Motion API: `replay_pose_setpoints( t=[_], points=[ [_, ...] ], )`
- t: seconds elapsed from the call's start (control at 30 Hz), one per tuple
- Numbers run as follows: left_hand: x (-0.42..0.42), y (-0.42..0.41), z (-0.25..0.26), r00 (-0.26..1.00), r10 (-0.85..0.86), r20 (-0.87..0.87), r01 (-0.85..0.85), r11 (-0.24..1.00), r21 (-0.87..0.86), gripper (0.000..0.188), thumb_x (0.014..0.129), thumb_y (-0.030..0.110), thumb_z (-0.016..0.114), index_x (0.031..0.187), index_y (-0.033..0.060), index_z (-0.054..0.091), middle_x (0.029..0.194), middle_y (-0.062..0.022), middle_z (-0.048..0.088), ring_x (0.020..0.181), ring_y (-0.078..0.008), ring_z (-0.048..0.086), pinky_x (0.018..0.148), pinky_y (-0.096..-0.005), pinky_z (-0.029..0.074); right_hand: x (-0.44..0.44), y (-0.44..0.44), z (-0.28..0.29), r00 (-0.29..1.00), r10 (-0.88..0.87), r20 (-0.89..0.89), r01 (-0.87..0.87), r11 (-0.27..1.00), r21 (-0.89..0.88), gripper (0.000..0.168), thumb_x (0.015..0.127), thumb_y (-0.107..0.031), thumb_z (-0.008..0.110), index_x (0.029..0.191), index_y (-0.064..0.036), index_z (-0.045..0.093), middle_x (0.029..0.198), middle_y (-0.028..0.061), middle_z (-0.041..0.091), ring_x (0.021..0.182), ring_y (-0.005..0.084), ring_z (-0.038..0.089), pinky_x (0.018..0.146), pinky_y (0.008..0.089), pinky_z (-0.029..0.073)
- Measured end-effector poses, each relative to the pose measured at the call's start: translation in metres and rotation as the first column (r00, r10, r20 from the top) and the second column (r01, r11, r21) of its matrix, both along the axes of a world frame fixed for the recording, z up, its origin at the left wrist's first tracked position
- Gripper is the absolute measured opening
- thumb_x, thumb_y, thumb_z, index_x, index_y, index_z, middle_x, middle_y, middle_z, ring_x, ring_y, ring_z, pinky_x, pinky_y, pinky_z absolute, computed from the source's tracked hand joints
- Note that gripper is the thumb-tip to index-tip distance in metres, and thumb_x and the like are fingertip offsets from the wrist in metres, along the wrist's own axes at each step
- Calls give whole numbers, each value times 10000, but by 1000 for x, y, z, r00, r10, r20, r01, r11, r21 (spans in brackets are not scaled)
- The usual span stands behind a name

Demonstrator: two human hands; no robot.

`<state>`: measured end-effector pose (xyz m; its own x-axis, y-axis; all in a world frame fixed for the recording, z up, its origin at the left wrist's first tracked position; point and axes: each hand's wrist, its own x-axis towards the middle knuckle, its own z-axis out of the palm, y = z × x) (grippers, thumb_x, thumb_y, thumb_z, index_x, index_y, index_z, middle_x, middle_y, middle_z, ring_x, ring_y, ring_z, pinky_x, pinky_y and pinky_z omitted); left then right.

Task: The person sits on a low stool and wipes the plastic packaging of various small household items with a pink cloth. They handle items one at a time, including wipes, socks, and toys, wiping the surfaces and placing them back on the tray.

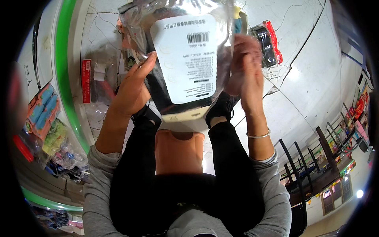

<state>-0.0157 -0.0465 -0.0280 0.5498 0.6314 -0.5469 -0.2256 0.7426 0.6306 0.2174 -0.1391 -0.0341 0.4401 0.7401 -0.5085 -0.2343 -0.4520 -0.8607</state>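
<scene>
A clear plastic package with a black border and a large white printed panel [186,59] is held up in front of me, its writing upside down. My left hand [133,89] grips the package's left edge, thumb on its face. At the right edge, my right hand [251,71] is partly blurred; its fingers are raised beside the package, and whether it grips the plastic cannot be told. A dark reddish blurred shape lies beside that hand. Below the package stands an orange plastic stool [179,151] between my legs.
On the cracked tile floor lie a red-edged clear package [86,81] at left and a red-and-black package [268,43] at right. Bagged textiles [44,109] fill a green-edged shelf [66,74] on the left. Dark metal-framed furniture [319,166] stands at right.
</scene>
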Motion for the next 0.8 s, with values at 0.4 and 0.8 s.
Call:
replay_pose_setpoints(
  t=[0.4, 0.8],
  points=[
    [-34, 1, -25, 990, 95, -101, -119, 958, -259, 460, 894, 106, 518, 1327, -10, 412, 1323, -173, 466, 1199, -237, 478, 1019, -323, 361, -51, 14, 11, 581, 497, 645, -784, 556, 276, 301, 775, -230, 609, 1017, -51, 605, 1233, 95, 501, 1184, 322, 409, 972, 486, 286],
    [-33, 47, 44, 250, 632, -733, 673, 431, 601, 412, 914, 170, 467, 1278, -21, 440, 1212, -177, 517, 1104, -274, 537, 913, -352, 451, -46, -62, -11, 395, 914, -93, -915, 383, -126, 279, 871, -355, 479, 930, -115, 609, 847, 175, 623, 815, 351, 587, 760, 457, 432]
  ],
)
